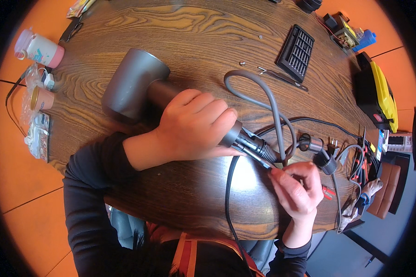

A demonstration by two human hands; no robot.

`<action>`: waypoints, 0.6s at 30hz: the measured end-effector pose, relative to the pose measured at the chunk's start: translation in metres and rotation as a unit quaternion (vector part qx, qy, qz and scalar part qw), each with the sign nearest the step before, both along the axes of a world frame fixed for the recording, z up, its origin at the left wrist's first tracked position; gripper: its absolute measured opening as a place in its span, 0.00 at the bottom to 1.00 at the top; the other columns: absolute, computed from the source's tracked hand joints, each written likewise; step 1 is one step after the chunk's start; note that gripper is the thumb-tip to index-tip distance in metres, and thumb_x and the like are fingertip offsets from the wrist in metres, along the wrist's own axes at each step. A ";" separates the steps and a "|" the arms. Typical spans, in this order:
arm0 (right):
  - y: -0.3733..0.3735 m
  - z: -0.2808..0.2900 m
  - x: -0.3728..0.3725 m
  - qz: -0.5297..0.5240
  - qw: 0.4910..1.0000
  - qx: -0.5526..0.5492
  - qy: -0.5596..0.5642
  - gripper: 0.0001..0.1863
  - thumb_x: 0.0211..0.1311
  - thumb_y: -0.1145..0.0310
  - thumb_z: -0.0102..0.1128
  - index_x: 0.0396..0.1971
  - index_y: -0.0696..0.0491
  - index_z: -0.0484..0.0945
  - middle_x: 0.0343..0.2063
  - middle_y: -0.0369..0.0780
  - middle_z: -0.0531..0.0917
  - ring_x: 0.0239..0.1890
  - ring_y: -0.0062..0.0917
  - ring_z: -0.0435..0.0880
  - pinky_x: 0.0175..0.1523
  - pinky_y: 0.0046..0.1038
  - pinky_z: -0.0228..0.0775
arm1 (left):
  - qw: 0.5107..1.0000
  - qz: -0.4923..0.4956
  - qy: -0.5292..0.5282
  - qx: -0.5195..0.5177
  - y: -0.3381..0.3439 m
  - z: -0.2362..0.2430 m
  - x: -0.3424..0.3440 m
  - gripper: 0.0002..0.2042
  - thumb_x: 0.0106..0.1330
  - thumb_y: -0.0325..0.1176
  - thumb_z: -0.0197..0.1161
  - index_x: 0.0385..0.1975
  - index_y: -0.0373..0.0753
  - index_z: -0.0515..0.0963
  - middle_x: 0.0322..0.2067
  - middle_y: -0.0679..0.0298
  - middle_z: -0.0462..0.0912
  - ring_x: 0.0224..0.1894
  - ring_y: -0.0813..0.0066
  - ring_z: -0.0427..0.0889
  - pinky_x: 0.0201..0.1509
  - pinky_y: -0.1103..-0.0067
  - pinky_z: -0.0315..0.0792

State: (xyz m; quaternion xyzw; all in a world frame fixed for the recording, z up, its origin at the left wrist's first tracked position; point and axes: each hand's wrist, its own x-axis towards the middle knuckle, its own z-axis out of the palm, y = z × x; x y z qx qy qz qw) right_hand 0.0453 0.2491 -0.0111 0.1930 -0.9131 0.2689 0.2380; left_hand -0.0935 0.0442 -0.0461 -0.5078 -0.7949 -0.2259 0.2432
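Note:
My left hand is wrapped around the handle of a dark grey hair dryer, whose head lies toward the upper left. At the handle's opened lower end, some inner parts show beside a ribbed cord sleeve. My right hand pinches a slim silver tool or rod that reaches into that opened end; its exact kind is unclear. A thick grey cord loops out from the sleeve. A loose cylindrical part and a knurled cap lie to the right of the handle.
Behind are a black bit case, tweezers and a small screw. A yellow-black toolbox stands at the right, above assorted tools and cables. A pink-based bottle, paper cup and chargers line the left edge.

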 end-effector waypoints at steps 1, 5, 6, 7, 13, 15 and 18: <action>0.001 0.000 -0.001 0.005 0.999 0.019 0.028 0.16 0.37 0.76 0.72 0.33 0.54 0.84 0.24 0.36 0.75 0.21 0.20 0.76 0.20 0.20 0.67 | 1.000 -0.001 0.000 0.001 0.000 0.001 0.000 0.25 0.33 0.54 0.69 0.27 0.43 0.72 0.23 0.69 0.70 0.29 0.72 0.73 0.37 0.76 0.66; -0.007 0.001 0.003 -0.049 0.998 -0.040 -0.021 0.13 0.38 0.78 0.74 0.29 0.57 0.84 0.22 0.37 0.77 0.22 0.21 0.77 0.21 0.19 0.68 | 1.000 -0.004 -0.003 -0.006 -0.002 0.004 0.000 0.27 0.32 0.54 0.72 0.28 0.39 0.76 0.25 0.66 0.77 0.27 0.68 0.77 0.34 0.76 0.69; -0.007 0.003 0.004 -0.050 0.994 -0.080 -0.063 0.11 0.40 0.78 0.73 0.27 0.58 0.82 0.22 0.39 0.78 0.24 0.22 0.79 0.24 0.20 0.70 | 1.000 -0.007 -0.002 -0.003 -0.002 0.005 0.000 0.28 0.32 0.54 0.72 0.28 0.39 0.76 0.25 0.66 0.77 0.27 0.68 0.77 0.34 0.76 0.69; -0.008 0.003 0.004 -0.061 0.987 -0.119 -0.094 0.11 0.40 0.78 0.73 0.27 0.59 0.82 0.23 0.39 0.79 0.24 0.22 0.79 0.25 0.21 0.71 | 1.000 -0.006 -0.003 -0.003 -0.002 0.005 0.000 0.28 0.31 0.53 0.72 0.29 0.39 0.76 0.25 0.66 0.77 0.27 0.68 0.77 0.34 0.76 0.69; -0.008 0.006 0.000 -0.039 0.983 -0.129 -0.122 0.10 0.42 0.79 0.71 0.28 0.57 0.81 0.27 0.41 0.80 0.25 0.26 0.79 0.29 0.24 0.73 | 1.000 -0.006 -0.004 -0.015 -0.001 0.004 0.000 0.28 0.31 0.53 0.72 0.29 0.39 0.76 0.26 0.66 0.78 0.27 0.68 0.77 0.35 0.75 0.69; -0.005 0.007 0.000 -0.034 0.996 -0.037 -0.074 0.11 0.42 0.78 0.70 0.30 0.56 0.81 0.26 0.39 0.79 0.26 0.24 0.79 0.26 0.23 0.72 | 1.000 -0.006 -0.001 -0.012 -0.001 0.004 0.000 0.28 0.31 0.53 0.72 0.29 0.39 0.76 0.26 0.66 0.78 0.27 0.68 0.77 0.35 0.75 0.69; -0.001 0.006 0.000 -0.023 0.997 0.070 0.008 0.13 0.41 0.77 0.68 0.32 0.53 0.83 0.26 0.37 0.79 0.24 0.21 0.77 0.22 0.20 0.69 | 1.000 -0.010 0.000 -0.017 -0.002 0.004 0.000 0.28 0.31 0.53 0.72 0.29 0.39 0.76 0.26 0.66 0.78 0.28 0.68 0.77 0.35 0.75 0.69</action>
